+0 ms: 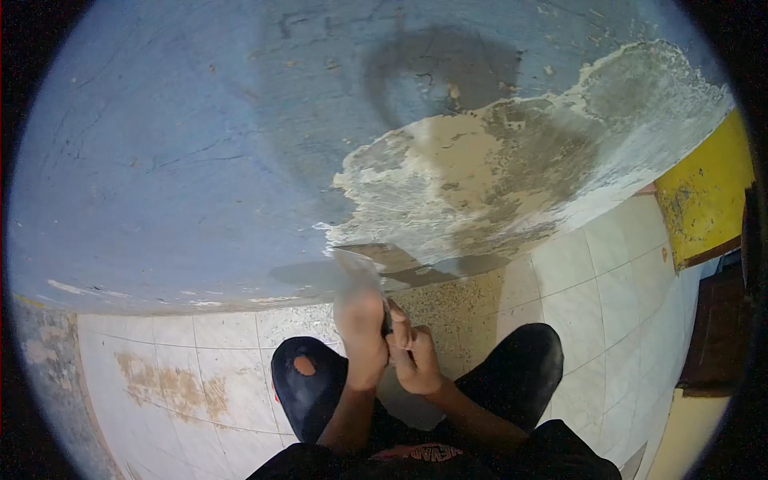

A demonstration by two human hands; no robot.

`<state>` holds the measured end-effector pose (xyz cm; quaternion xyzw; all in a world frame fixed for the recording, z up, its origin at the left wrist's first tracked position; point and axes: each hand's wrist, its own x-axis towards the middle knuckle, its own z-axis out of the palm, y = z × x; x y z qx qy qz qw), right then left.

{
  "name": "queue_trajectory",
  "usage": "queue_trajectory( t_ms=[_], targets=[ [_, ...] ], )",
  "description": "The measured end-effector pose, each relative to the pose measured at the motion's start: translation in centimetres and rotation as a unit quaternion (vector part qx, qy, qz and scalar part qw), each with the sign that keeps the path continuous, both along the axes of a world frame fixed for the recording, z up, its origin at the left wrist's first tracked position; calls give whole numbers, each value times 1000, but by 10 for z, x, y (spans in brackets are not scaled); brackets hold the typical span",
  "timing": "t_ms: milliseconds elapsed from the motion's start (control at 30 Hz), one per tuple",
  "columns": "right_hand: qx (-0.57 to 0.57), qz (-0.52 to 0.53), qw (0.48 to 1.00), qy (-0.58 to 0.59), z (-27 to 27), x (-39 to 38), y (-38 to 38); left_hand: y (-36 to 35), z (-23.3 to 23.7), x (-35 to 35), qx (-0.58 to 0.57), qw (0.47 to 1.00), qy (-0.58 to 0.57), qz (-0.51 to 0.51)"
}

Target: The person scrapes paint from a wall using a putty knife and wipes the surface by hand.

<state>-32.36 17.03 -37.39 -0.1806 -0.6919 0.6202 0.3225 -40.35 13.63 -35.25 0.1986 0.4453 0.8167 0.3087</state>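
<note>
A scraper (357,262) with a flat metal blade has its edge against the blue wall (184,160), low down at the left end of a bare, peeled patch (456,168). My left hand (364,340) is closed around the scraper just behind the blade; its fingers are blurred. Beside it, my right hand (418,362) is closed on the tool's dark handle, fingers bent. The two hands are close together between my knees. Most of the handle is hidden by the hands.
White floor tiles (592,272) run along the wall's foot, with brown stains at the left. Crumbs of debris (452,308) lie below the peeled patch. A yellow panel (704,196) and a dark brown object (712,332) stand at the right. My bent knees flank the hands.
</note>
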Motion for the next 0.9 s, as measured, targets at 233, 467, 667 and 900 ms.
queue_trajectory(
  t_ms=[233,467,667,900],
  targets=[
    [153,-73,979,-113,-72,26,-15,4,-31,18,-98,995,2,3],
    [-17,-46,998,-25,-8,-8,-17,-8,-3,-3,-73,997,-22,24],
    [34,56,997,-44,23,-36,-20,-21,25,-32,79,994,-22,74],
    [-113,-14,993,-23,-22,-13,-26,-12,4,-16,-155,981,103,54]
  ],
)
